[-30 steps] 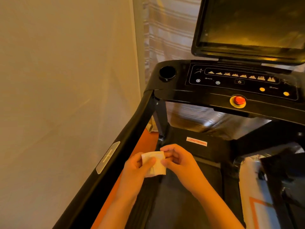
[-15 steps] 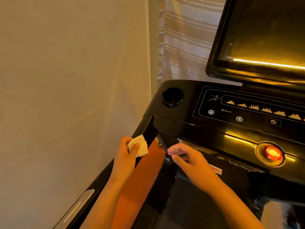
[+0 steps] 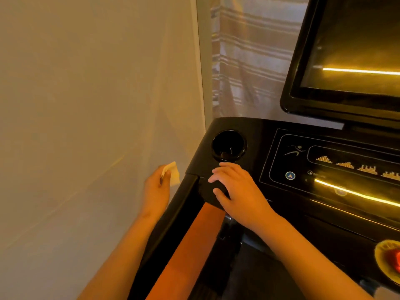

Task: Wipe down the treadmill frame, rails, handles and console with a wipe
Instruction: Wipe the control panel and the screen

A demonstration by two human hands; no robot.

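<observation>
My left hand (image 3: 156,187) pinches a small folded white wipe (image 3: 173,174) just left of the black left handrail (image 3: 173,215), where the rail meets the console. My right hand (image 3: 234,188) rests with relaxed fingers on the front left corner of the black console (image 3: 259,135), just below the round cup holder (image 3: 229,146). The control panel (image 3: 337,163) with its lit icons runs to the right. The tilted dark screen (image 3: 350,55) stands above it.
A pale wall (image 3: 86,105) runs close along the left of the rail. A striped curtain (image 3: 249,57) hangs behind the console. The red stop button (image 3: 392,259) sits at the lower right edge. An orange floor strip (image 3: 186,254) shows under the rail.
The view has moved closer to the console. My left hand carried the wipe up and left, outside the rail. My right hand rose from under the console onto its front corner.
</observation>
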